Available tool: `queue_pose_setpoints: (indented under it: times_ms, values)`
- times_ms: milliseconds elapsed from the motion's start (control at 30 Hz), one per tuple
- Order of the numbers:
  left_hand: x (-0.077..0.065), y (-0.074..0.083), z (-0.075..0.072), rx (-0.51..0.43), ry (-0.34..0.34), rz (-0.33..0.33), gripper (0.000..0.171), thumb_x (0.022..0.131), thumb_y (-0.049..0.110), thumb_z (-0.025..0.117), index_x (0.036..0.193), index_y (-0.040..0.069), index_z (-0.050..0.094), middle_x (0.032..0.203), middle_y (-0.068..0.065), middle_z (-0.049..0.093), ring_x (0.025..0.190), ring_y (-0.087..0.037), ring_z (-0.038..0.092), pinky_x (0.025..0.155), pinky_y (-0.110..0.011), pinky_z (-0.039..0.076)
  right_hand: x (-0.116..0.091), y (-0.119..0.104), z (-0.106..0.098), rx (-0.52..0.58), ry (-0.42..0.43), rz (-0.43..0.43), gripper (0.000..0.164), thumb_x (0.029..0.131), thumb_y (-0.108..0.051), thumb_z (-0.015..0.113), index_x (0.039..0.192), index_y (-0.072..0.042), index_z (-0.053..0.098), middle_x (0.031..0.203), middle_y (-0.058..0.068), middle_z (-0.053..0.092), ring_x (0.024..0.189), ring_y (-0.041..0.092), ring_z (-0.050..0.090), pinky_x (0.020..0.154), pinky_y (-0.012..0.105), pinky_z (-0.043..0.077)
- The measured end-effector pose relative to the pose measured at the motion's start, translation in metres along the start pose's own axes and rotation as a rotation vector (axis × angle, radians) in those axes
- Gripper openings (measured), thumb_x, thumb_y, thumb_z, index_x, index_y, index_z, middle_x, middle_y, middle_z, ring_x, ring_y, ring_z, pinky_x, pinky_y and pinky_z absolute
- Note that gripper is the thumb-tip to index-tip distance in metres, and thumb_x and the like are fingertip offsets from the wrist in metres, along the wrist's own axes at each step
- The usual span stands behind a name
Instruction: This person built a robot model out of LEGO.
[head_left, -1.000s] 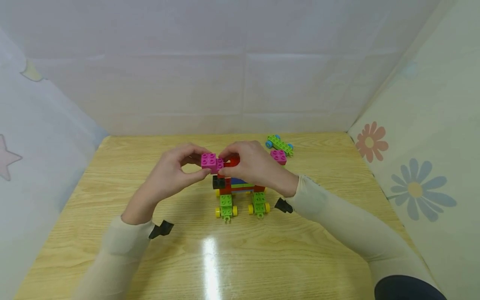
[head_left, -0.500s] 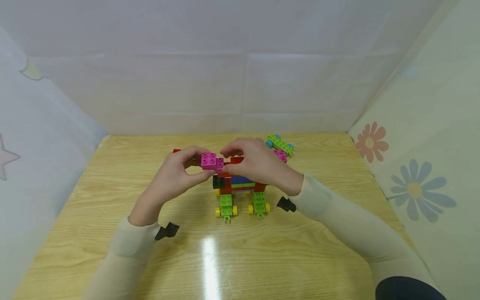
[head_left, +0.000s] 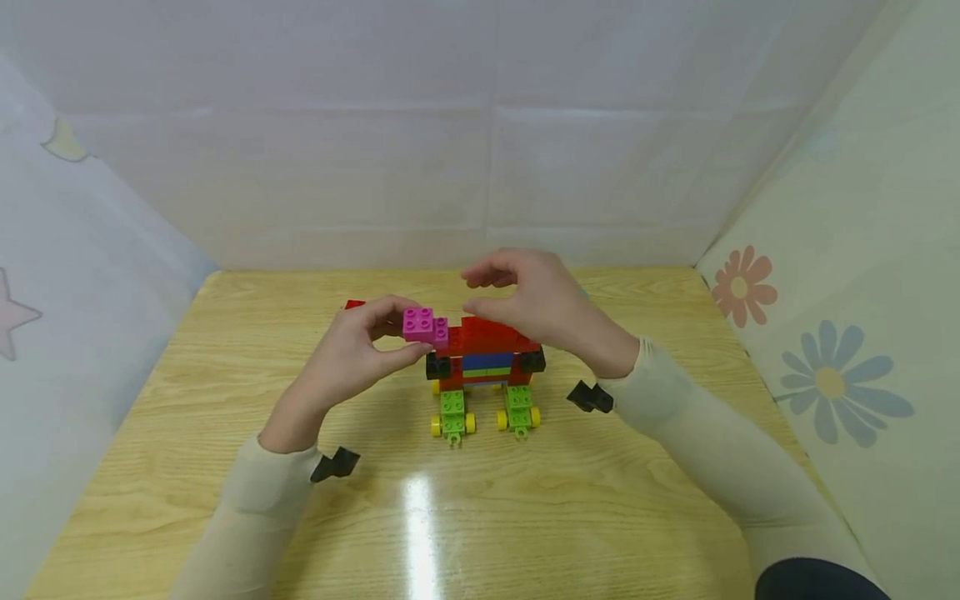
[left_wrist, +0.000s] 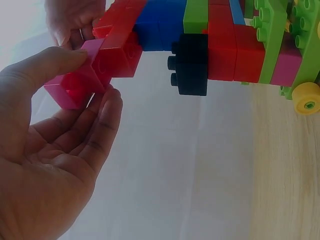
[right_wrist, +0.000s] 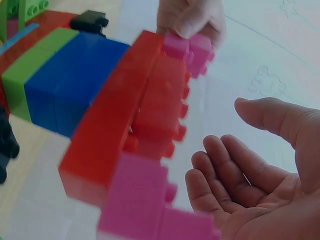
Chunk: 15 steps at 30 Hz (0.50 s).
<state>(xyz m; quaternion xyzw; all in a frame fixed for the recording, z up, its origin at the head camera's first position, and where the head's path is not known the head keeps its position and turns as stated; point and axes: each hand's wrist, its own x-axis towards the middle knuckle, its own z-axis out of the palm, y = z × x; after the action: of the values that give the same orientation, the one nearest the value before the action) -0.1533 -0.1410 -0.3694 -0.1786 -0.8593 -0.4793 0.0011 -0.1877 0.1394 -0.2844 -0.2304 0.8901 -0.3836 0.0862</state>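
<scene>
My left hand (head_left: 352,346) pinches a pair of pink bricks (head_left: 417,323) between thumb and fingers, at the upper left corner of a built figure. In the left wrist view, the pink bricks (left_wrist: 90,65) touch the end of the red top row. My right hand (head_left: 536,300) hovers over the figure's right side, fingers apart and holding nothing. Beneath the red bricks (head_left: 495,335) come a blue layer (head_left: 486,361), black side bricks (head_left: 438,367) and two green wheeled bases (head_left: 452,408). Another pink pair (right_wrist: 135,195) sits on the red row's other end, seen in the right wrist view.
A red piece (head_left: 355,304) lies behind my left hand, mostly covered. Past my right wrist, only a bit of blue (head_left: 583,293) shows at the back. A pale cloth wall rises behind the wooden table (head_left: 600,517).
My right hand has let go near the pink bricks and moved up and to the right, covering the green wheeled base at the back. My left hand has shifted slightly but still holds the pink bricks.
</scene>
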Motion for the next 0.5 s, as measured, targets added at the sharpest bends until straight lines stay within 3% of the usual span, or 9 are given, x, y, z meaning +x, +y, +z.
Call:
queue_pose_setpoints:
  times_ms: [100, 300, 367, 500]
  values:
    - [-0.001, 0.000, -0.001, 0.006, -0.003, -0.009, 0.040, 0.098, 0.020, 0.089, 0.134, 0.015, 0.073, 0.126, -0.004, 0.080, 0.116, -0.023, 0.076, 0.100, -0.018, 0.058, -0.001, 0.001, -0.007, 0.027, 0.021, 0.014, 0.038, 0.103, -0.032, 0.083, 0.138, -0.020, 0.077, 0.137, -0.003, 0.078, 0.131, 0.024, 0.070, 0.118, 0.052, 0.056]
    - [-0.002, 0.000, -0.004, 0.036, 0.000, -0.013, 0.039, 0.098, 0.020, 0.088, 0.134, 0.015, 0.074, 0.127, -0.004, 0.080, 0.117, -0.024, 0.077, 0.105, -0.037, 0.062, 0.002, 0.007, -0.015, 0.062, 0.040, 0.028, 0.038, 0.103, -0.032, 0.084, 0.138, -0.020, 0.077, 0.135, -0.003, 0.078, 0.128, 0.021, 0.071, 0.116, 0.050, 0.057]
    - [-0.004, 0.000, -0.005, 0.046, 0.002, -0.016, 0.039, 0.098, 0.020, 0.088, 0.135, 0.014, 0.074, 0.127, -0.005, 0.080, 0.117, -0.025, 0.077, 0.104, -0.036, 0.062, 0.004, 0.010, -0.015, 0.062, 0.038, 0.028, 0.038, 0.103, -0.032, 0.083, 0.138, -0.020, 0.077, 0.135, -0.002, 0.078, 0.128, 0.022, 0.071, 0.116, 0.049, 0.058]
    - [-0.008, -0.001, -0.008, 0.051, 0.009, -0.019, 0.040, 0.098, 0.020, 0.088, 0.135, 0.014, 0.074, 0.128, -0.005, 0.079, 0.117, -0.025, 0.078, 0.100, -0.021, 0.060, 0.008, 0.015, -0.016, 0.081, 0.029, 0.038, 0.038, 0.103, -0.032, 0.083, 0.138, -0.019, 0.077, 0.135, -0.001, 0.078, 0.126, 0.021, 0.071, 0.113, 0.048, 0.059]
